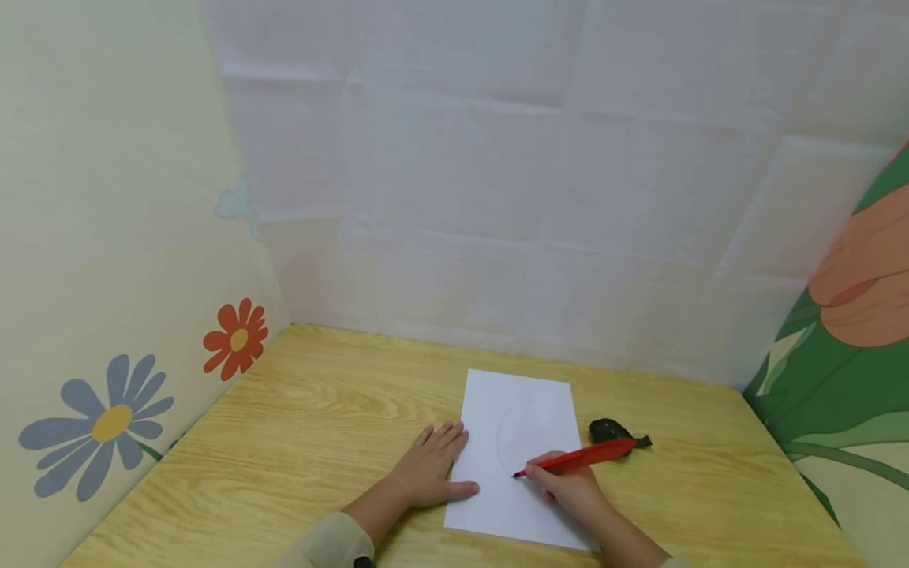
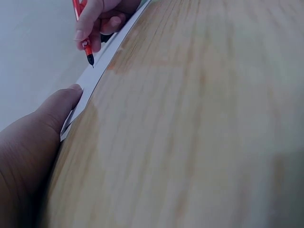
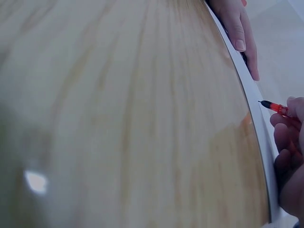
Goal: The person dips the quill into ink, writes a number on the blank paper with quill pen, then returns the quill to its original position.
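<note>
A white sheet of paper (image 1: pixel 483 410) lies on the table and bears a faint thin curved line. My left hand (image 1: pixel 429 472) rests flat at the sheet's left edge, fingers spread, with the thumb on the paper. A red pen with a feather-like body (image 1: pixel 592 456) is pinched between the thumb and fingers of my right hand (image 1: pixel 577 493). Its dark tip is at the lower end of the line; the left wrist view shows the pen (image 2: pixel 88 51) with a black nib close to the paper. Only part of my right hand (image 3: pixel 289 137) shows in the right wrist view.
A small black rounded object (image 1: pixel 607 431) with a stub at its right lies beyond the pen, partly hidden by it; its kind is unclear. The wood-grain table (image 1: pixel 341 394) meets a white cloth backdrop (image 1: pixel 454 197) behind and flower-printed panels (image 1: pixel 128 237) at the sides.
</note>
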`<action>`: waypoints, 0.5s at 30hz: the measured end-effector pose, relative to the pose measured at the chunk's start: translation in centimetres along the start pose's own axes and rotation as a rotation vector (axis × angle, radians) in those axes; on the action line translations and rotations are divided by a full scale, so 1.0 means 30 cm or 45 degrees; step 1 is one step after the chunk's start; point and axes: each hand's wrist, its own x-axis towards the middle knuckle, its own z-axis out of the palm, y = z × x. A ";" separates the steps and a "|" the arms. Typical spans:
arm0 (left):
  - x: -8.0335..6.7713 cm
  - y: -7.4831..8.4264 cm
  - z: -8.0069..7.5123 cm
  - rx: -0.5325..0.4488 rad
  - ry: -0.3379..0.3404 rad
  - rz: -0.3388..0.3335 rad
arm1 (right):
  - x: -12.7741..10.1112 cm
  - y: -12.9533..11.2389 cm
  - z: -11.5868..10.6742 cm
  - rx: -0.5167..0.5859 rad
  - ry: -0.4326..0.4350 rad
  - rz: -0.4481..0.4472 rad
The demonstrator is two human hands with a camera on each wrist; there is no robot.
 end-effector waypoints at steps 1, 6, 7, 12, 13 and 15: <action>0.001 -0.001 0.001 0.001 0.001 0.001 | -0.001 -0.001 -0.001 0.000 -0.001 -0.001; 0.005 -0.006 0.005 0.007 0.000 0.001 | -0.008 -0.006 -0.007 0.006 -0.002 -0.008; 0.005 -0.007 0.006 0.005 -0.002 -0.001 | -0.009 -0.006 -0.008 0.004 0.001 -0.005; 0.007 -0.009 0.008 0.018 0.003 0.002 | -0.013 -0.005 -0.012 -0.013 0.012 0.016; 0.006 -0.008 0.007 0.019 0.002 0.001 | -0.014 -0.004 -0.013 -0.013 0.013 0.018; 0.007 -0.009 0.008 0.021 0.001 0.003 | -0.016 -0.002 -0.014 -0.014 0.014 0.019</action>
